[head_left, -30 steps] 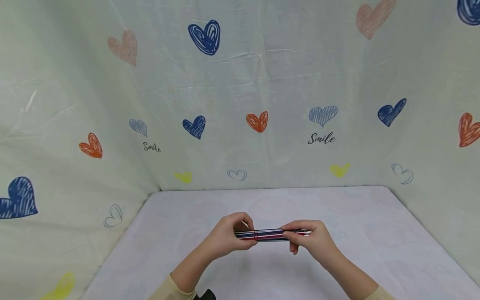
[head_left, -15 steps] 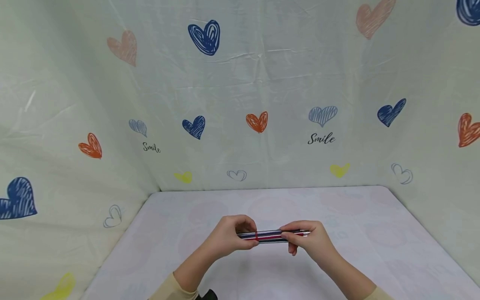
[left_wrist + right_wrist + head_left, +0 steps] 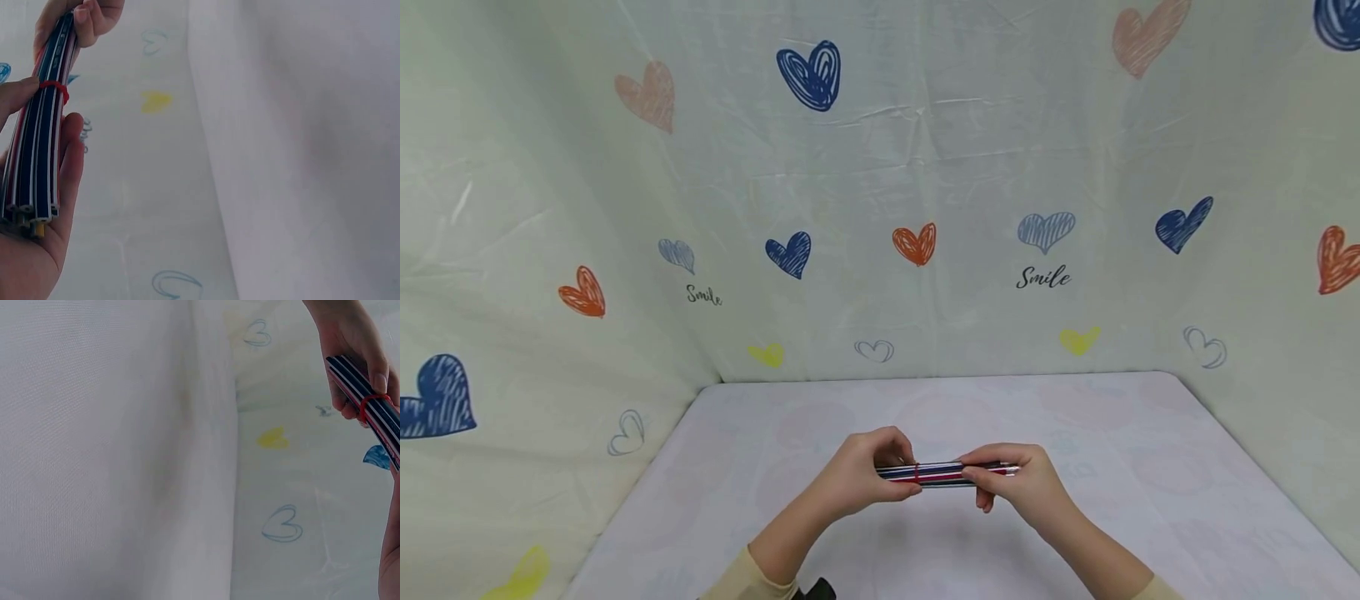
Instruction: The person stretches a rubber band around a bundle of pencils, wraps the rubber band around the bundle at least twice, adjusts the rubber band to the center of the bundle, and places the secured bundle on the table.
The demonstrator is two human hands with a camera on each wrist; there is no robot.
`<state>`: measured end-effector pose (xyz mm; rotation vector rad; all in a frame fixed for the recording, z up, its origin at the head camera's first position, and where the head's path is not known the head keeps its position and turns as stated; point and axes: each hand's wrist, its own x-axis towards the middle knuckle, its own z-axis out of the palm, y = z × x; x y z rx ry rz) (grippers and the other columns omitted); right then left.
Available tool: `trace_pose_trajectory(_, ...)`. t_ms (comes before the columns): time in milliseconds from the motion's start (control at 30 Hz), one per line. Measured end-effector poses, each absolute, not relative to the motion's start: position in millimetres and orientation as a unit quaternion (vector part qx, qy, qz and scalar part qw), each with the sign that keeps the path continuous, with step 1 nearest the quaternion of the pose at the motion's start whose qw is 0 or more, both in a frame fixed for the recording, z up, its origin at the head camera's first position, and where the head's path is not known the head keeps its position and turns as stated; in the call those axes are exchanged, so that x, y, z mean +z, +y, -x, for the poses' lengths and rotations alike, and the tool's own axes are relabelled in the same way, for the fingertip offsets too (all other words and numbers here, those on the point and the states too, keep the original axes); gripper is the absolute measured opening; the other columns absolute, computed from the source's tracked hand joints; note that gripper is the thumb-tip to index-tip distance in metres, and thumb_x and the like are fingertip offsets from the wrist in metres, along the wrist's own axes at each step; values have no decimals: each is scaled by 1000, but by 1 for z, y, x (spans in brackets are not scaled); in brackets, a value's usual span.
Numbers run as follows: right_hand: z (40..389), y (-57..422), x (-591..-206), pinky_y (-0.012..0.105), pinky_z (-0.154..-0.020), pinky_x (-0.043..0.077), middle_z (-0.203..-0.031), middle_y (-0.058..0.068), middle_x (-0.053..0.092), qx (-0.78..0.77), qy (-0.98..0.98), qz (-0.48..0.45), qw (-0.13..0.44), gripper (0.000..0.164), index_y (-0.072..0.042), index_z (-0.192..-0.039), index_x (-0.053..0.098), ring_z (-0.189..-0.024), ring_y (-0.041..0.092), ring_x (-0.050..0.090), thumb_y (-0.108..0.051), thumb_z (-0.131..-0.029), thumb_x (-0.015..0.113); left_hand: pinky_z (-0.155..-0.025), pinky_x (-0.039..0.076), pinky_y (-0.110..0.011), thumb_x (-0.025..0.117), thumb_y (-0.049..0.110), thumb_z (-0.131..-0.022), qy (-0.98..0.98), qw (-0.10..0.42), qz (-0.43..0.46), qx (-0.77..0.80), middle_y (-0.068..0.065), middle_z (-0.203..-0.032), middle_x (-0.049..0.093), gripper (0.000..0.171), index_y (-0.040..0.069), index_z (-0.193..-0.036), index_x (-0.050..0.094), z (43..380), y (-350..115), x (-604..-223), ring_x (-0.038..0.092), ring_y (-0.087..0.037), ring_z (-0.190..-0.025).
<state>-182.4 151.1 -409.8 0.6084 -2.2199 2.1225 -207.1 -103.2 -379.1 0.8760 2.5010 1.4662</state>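
A bundle of striped pencils [image 3: 940, 476], dark blue, white and red, is held level above the table between both hands. A thin red elastic band [image 3: 917, 473] circles it next to the left fingertips. My left hand [image 3: 863, 473] grips the left part, thumb below and fingers above in the head view. The left wrist view shows the blunt ends of the pencils [image 3: 36, 156] near that palm, the thumb close to the red band [image 3: 55, 87]. With thumb and fingers, my right hand [image 3: 1028, 477] pinches the other end, where pale tips stick out past the fingers.
A white-covered table [image 3: 760, 417] lies under the hands. Behind it and on both sides hangs a pale curtain [image 3: 850, 308] printed with hearts and "Smile". A black object [image 3: 820, 589] shows beside the left sleeve at the bottom edge.
The left hand and the red band have shifted slightly to the right, while the right hand has edged slightly left. Both hands keep their hold on the pencils.
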Motion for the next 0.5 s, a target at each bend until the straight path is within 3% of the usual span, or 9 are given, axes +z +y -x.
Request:
trace_pose_trajectory(233, 183, 152, -411, 39, -54, 56, -66, 10, 67, 676, -712, -192, 6, 23, 8, -99, 71, -51, 19, 62, -8, -83, 76, -66, 54, -23, 82, 4, -75, 827, 51, -312, 465, 9, -80, 69, 21, 15, -89, 70, 209, -106, -378, 65, -6, -72)
trace_pose_trajectory(500, 185, 149, -413, 38, -53, 56, -71, 12, 67, 676, -716, -174, 1, 22, 8, -98, 72, -50, 20, 62, -8, -83, 77, -64, 53, -23, 82, 3, -73, 839, 66, -268, 469, 9, -78, 68, 21, 14, -86, 71, 212, -98, -384, 66, -8, -70)
